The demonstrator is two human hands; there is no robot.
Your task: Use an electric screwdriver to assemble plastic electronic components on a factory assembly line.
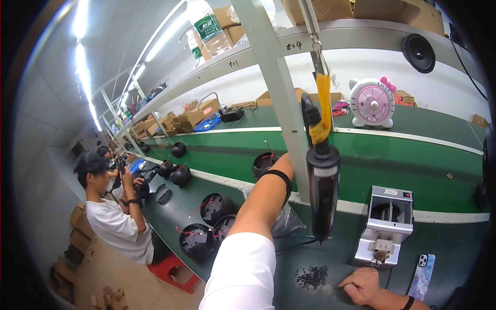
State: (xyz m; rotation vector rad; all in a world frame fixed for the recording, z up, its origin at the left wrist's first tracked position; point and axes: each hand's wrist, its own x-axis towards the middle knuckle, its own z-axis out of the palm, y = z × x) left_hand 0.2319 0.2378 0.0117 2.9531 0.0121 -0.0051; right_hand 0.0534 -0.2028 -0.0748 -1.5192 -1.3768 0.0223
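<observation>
My left arm reaches forward over the green belt. The back of my left hand (283, 164) shows beside the white post, which hides its fingers. Just left of it on the belt sits a round black housing (262, 164) with red wires; whether I touch it cannot be seen. My right hand (363, 285) rests on the dark green bench with its fingers curled in, and nothing shows in it. To its left lies a pile of small black screws (312, 277). Behind it stands a silver screw feeder (385, 227).
A black electric screwdriver (323, 191) hangs from a spring before the post (276, 88). Several black housings (198, 242) stand at left, near a clear plastic bag (288, 223). A phone (422, 277) lies at right; a pink-white fan (373, 102) stands behind. A co-worker (116, 219) sits at far left.
</observation>
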